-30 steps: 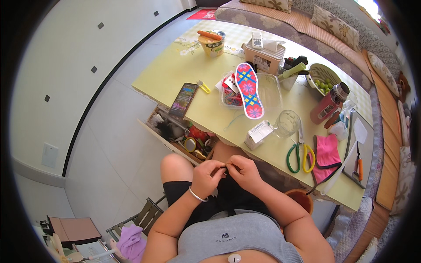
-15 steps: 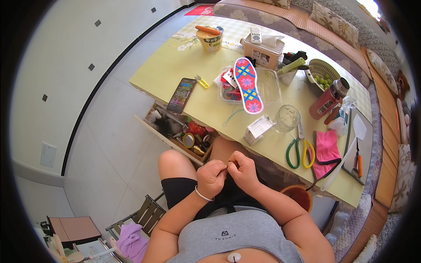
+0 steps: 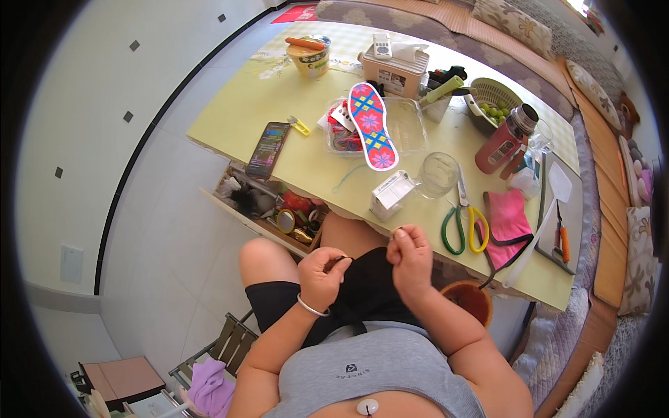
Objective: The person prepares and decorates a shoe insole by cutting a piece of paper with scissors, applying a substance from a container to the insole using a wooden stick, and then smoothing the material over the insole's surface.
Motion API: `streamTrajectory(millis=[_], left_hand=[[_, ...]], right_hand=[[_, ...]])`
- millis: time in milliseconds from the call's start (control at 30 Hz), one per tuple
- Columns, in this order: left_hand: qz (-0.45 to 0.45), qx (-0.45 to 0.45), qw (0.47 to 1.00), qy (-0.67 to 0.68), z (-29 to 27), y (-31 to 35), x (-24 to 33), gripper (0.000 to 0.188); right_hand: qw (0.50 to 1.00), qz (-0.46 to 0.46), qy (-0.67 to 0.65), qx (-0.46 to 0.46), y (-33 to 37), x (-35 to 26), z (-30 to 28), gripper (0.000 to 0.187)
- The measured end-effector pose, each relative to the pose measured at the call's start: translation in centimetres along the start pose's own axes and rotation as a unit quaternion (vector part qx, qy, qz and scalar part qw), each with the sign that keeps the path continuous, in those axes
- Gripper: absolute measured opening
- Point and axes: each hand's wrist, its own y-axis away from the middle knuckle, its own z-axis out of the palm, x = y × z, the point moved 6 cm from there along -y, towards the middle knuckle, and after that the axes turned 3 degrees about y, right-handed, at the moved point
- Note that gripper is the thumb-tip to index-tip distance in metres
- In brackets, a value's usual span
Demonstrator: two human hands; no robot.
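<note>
My left hand is closed in a pinch over my lap, with something thin and dark, too small to name, at its fingertips. Apart from it, nearer the table edge, my right hand is also pinched; whatever sits between its fingers is too small to make out. Beyond the hands, a colourful patterned insole leans across a clear plastic box with red thread in it. A small white carton stands close to my right hand, beside an upright glass.
On the table lie a phone, yellow thread snips, scissors and a pink cloth. A red flask stands by a basket of green fruit. Below the edge, a drawer full of odds and ends hangs open.
My hands were together at the fingertips and have moved apart. The right one rose toward the table edge; the left shifted slightly left. The whole view has shifted a little.
</note>
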Motion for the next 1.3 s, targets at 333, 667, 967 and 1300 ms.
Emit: streamTrajectory(millis=[333,667,967,1300], left_hand=[[-0.075,-0.056,0.993,0.07,0.8,0.2,-0.2,0.006],[-0.123,-0.148,0.977,0.091,5.5,-0.6,0.6,0.009],[-0.101,-0.176,0.972,0.115,9.3,-3.3,3.7,0.01],[-0.161,-0.201,0.959,0.119,13.7,-6.7,5.4,0.017]], right_hand=[[0.834,0.057,0.548,0.011,6.0,-3.8,-17.4,0.01],[0.561,0.157,0.807,-0.095,8.3,0.8,-23.6,0.025],[0.913,0.104,0.312,-0.243,3.6,-4.6,-4.5,0.025],[0.959,0.104,0.15,-0.216,0.2,-5.6,-1.9,0.023]])
